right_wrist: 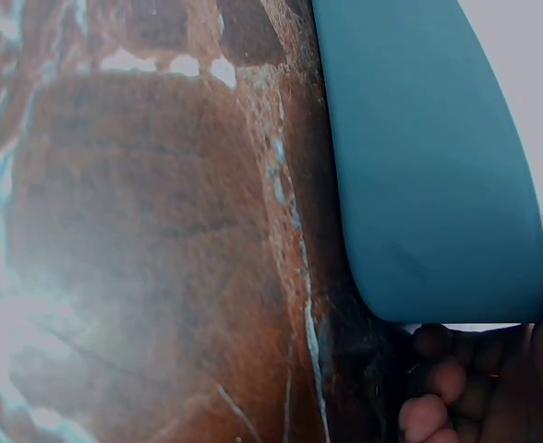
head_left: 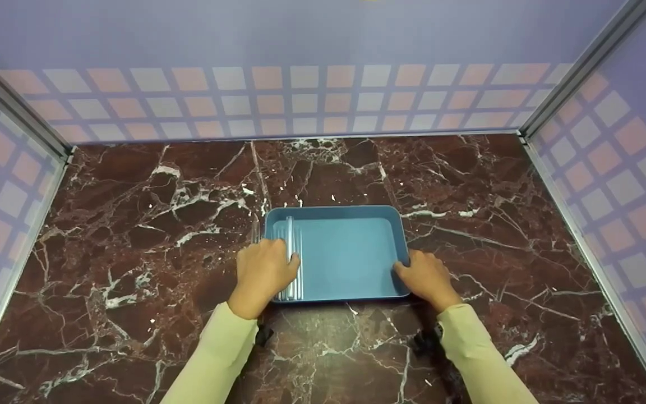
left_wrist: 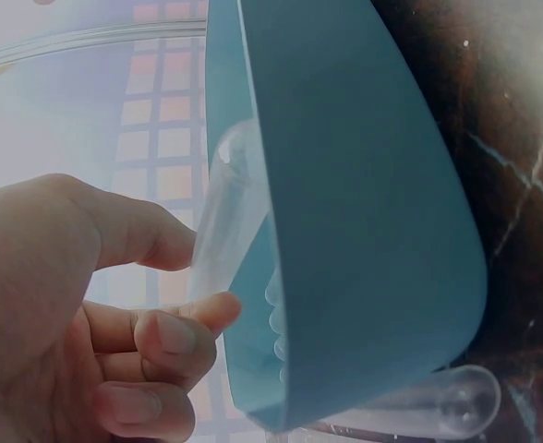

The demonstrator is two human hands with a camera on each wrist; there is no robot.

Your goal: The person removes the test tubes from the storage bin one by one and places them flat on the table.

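A blue rectangular tray [head_left: 351,258] lies on the marbled surface in the head view. My left hand [head_left: 264,269] is over its left side, pinching a clear test tube [left_wrist: 225,221] between thumb and fingers. Inside the tray, several more clear tubes [head_left: 300,275] lie side by side along the left wall; the hand partly covers them. Another clear tube [left_wrist: 465,401] is outside the tray, against its left side and mostly hidden. On the opposite side, my right hand [head_left: 427,275] grips the tray's right wall near the front corner, thumb inside and fingers outside.
The dark red marbled surface [head_left: 132,252] spreads around the tray. A lilac back wall [head_left: 323,39] with pink and white squares stands behind, with side panels [head_left: 609,140] on the right and left. Metal strips [head_left: 586,67] run along the corners.
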